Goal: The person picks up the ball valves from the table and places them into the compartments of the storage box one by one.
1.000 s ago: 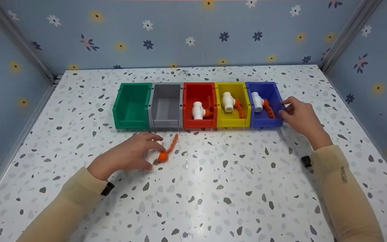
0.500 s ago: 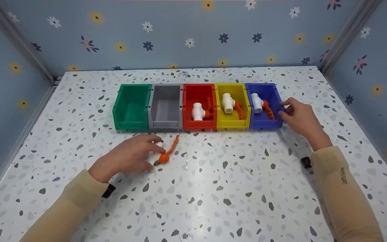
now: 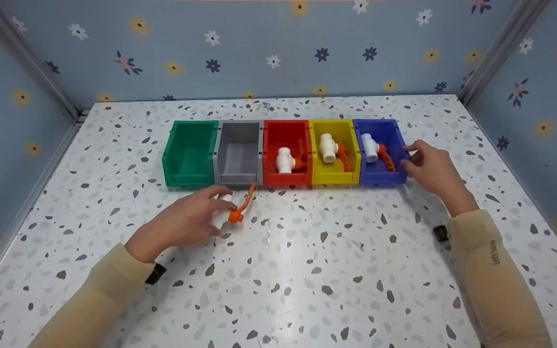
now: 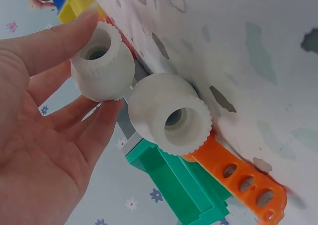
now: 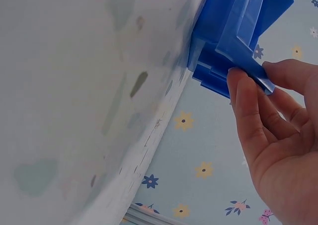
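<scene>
My left hand (image 3: 179,220) pinches a white ball valve (image 4: 107,76) between thumb and fingers, just in front of the grey bin (image 3: 240,179). Its orange lever (image 3: 248,198) points toward that bin and overlaps its front edge in the head view. A second white ball valve (image 4: 154,103) with an orange lever shows beside the hand in the left wrist view; in the head view it is hidden under the hand. My right hand (image 3: 434,170) pinches the side rim of the blue bin (image 5: 228,31) between thumb and fingers.
Joined in one row are green (image 3: 189,180), grey, red (image 3: 285,179), yellow (image 3: 335,178) and blue bins. One ball valve lies in each of the red, yellow and blue bins. Flower-patterned walls (image 3: 278,48) surround the speckled table (image 3: 317,270).
The left hand has shifted the held ball valve slightly forward, bringing its lever up to the grey bin's front edge. The right hand has stayed on the blue bin.
</scene>
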The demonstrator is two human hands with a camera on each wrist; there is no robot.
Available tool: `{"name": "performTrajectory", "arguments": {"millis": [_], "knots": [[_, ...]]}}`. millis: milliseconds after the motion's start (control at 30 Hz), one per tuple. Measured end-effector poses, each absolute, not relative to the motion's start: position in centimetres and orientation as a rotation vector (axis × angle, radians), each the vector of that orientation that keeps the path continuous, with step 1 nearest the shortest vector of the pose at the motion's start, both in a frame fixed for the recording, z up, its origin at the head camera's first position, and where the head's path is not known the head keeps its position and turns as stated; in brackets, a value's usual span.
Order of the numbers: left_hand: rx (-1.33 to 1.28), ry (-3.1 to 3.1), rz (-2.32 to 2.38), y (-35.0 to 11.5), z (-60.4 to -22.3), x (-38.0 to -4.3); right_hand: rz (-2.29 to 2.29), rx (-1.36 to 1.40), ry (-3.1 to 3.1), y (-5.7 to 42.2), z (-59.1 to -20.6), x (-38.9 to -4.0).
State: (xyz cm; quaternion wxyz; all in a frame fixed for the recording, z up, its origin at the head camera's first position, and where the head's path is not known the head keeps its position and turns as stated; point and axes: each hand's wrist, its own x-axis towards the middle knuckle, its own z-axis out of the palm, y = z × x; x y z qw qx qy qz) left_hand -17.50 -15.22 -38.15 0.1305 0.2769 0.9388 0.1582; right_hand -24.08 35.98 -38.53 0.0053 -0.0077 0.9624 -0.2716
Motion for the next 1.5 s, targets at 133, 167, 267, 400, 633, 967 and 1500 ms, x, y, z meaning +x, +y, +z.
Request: {"name": "performTrajectory", "arguments": {"millis": [133, 167, 267, 400, 633, 967, 1500], "knots": [[0.805, 2.737, 0.472, -15.3, -38.1, -17.6, -0.862, -0.033, 3.01, 36.0, -38.6, -24.0], [0.805, 2.739, 0.476, -15.4, -38.1, -17.7, -0.867, -0.038, 3.01, 36.0, -38.6, -24.0], [0.818, 2.747, 0.491, -15.5, -38.1, -17.8, -0.873, -0.055, 3.017, 36.1, -38.7, -24.0], [0.807, 2.769, 0.513, -15.6, -38.0, -18.0, -0.871, -0.063, 3.024, 36.1, -38.7, -24.0], [0.787, 2.807, 0.554, -15.5, -37.7, -18.4, -0.863, -0.057, 3.031, 36.1, -38.7, -24.1], [0.75, 2.825, 0.537, -14.9, -36.8, -19.7, -0.885, -0.049, 3.012, 36.0, -38.8, -24.0], [0.695, 2.865, 0.564, -13.9, -35.9, -22.8, -0.886, -0.056, 3.018, 36.1, -38.9, -24.1]]}}
